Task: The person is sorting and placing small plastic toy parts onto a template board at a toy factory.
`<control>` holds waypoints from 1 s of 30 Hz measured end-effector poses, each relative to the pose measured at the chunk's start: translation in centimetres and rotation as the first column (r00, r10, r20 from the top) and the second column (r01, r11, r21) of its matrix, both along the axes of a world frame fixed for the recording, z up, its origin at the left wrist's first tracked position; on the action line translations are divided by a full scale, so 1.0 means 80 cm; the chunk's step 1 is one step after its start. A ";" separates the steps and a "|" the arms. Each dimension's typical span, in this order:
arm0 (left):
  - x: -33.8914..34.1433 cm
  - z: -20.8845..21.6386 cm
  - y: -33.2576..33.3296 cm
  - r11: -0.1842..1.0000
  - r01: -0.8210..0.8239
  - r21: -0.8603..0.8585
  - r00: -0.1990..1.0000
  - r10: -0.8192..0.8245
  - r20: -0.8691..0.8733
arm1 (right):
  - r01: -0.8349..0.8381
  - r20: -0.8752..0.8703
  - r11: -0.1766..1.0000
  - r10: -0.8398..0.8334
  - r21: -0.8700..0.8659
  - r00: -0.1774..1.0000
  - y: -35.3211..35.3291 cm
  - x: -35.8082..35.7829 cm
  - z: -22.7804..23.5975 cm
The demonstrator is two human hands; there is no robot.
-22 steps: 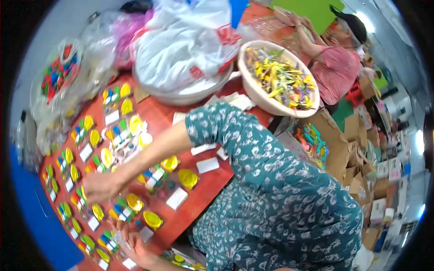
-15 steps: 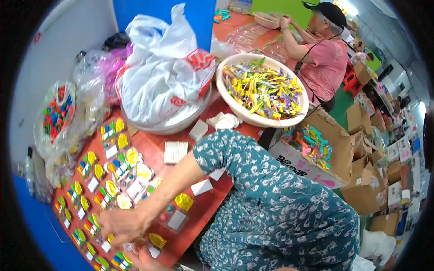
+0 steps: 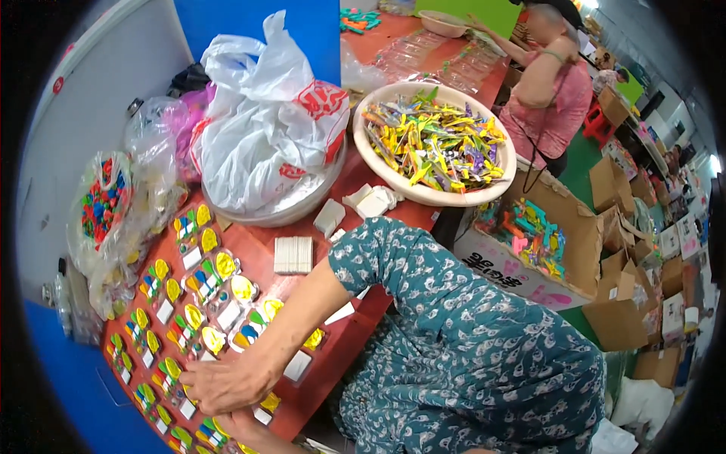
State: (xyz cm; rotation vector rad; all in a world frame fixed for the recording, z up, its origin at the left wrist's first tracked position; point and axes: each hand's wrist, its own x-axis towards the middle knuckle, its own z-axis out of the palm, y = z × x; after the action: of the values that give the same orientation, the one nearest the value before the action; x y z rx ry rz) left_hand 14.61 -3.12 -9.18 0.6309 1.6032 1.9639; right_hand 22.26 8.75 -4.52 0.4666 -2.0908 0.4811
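Observation:
My right hand (image 3: 231, 387) reaches over the lower left of the red table, its fingers bent down and drawn together among rows of clear plastic trays. Whatever lies beneath those fingertips is hidden. Just below it, my left hand (image 3: 246, 425) shows only in part, its fingers covered by the right hand. The trays hold yellow oval pieces (image 3: 224, 263), small slim blue, green and orange pieces (image 3: 203, 281), and white cards (image 3: 165, 312). Beyond my right forearm stands a neat stack of white cards (image 3: 293, 255).
A white plastic bag (image 3: 261, 136) fills a round basin behind the trays. Beside it, a cream basin (image 3: 363, 144) holds colourful wrapped pieces. To the right is an open carton (image 3: 582, 250) of bright toys. A bag of small coloured pieces (image 3: 104, 204) lies left; a co-worker (image 3: 548, 106) sits across.
The whole view has shifted slightly. My hands have come closer together, the right one now covering more of the left. The co-worker's near arm has risen toward the head.

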 end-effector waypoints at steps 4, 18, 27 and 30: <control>0.013 -0.002 -0.019 0.989 0.007 -0.149 0.965 -0.046 -0.257 | 0.071 0.010 0.998 -0.071 -0.002 0.997 -0.012 -0.028 -0.019; 0.026 0.021 -0.049 0.803 -0.133 0.581 0.348 -0.511 0.786 | 0.026 0.545 0.721 0.499 -0.692 0.674 -0.005 0.012 0.083; 0.038 0.043 -0.085 0.799 -0.246 0.548 0.298 -0.476 0.827 | 0.237 0.629 0.656 0.460 -0.717 0.627 0.044 -0.037 0.045; 0.038 0.040 -0.112 0.774 -0.313 0.551 0.340 -0.451 0.826 | 0.099 0.660 0.835 0.350 -0.542 0.665 0.028 -0.081 0.047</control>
State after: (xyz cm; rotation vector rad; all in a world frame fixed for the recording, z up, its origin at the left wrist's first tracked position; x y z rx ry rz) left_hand 17.66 -12.05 -5.99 -0.3082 0.0982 2.0915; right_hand 15.78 10.97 -0.73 0.0599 -2.5297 1.5275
